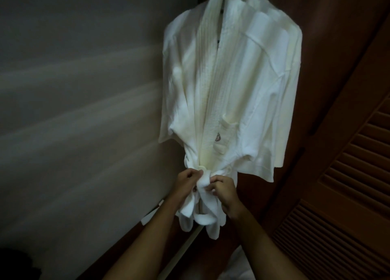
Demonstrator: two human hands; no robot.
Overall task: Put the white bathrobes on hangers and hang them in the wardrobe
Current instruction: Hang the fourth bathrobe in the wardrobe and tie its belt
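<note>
Wall: a plain grey wall fills the left side, blurred and dim.
Left hand: the left hand has its fingers curled round the belt at the robe's waist, gripping it from the left.
Belt: white, bunched into a thick knot between the two hands, its loose ends hanging down below them.
Bathrobe: the white bathrobe hangs upright in the wardrobe, its top running out past the upper edge of the view; what it hangs from cannot be seen. It has a ribbed shawl collar, short wide sleeves spread to either side, and a chest pocket with a small dark red emblem. The cloth is gathered in tightly at the waist. More white fabric shows just behind its right shoulder.
Right hand: the right hand pinches the belt from the right, fingers curled on it, touching the knot.
Wardrobe door: a brown louvred wooden door stands at the right, apart from the robe.
</note>
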